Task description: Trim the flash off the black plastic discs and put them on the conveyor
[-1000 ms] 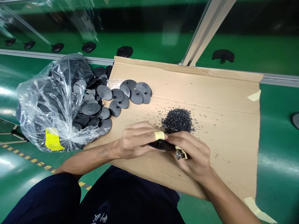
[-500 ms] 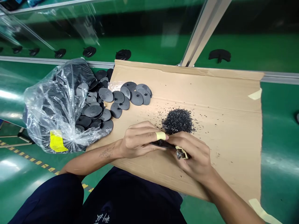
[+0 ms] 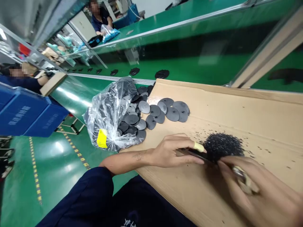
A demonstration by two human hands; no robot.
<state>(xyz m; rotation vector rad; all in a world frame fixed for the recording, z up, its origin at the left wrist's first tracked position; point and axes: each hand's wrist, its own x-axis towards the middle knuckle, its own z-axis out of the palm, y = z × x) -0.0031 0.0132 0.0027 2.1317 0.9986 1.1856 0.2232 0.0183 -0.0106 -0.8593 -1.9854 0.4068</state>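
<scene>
My left hand (image 3: 174, 154), a strip of tape round one fingertip, is closed on a flat black plastic disc (image 3: 193, 153) held low over the cardboard sheet (image 3: 260, 113). My right hand (image 3: 255, 192) is blurred at the lower right, its fingers wrapped round a small metal tool (image 3: 241, 177) with a taped handle, close to the disc's edge. A heap of black plastic shavings (image 3: 222, 146) lies just beyond both hands. Several dark grey discs (image 3: 165, 111) are spread on the cardboard's left end, spilling out of a clear plastic bag (image 3: 111, 116) with a yellow label.
A green conveyor belt (image 3: 189, 67) with several black parts runs behind the cardboard, under a metal frame post (image 3: 267, 53). Blue crates (image 3: 26, 115) stand at the left. Other people sit further up the line at the top left. Green floor with yellow markings lies below.
The view has swung left and up, so the hands and cardboard now sit lower right. Both hands keep their grip on the disc and tool; the right hand is smeared by motion.
</scene>
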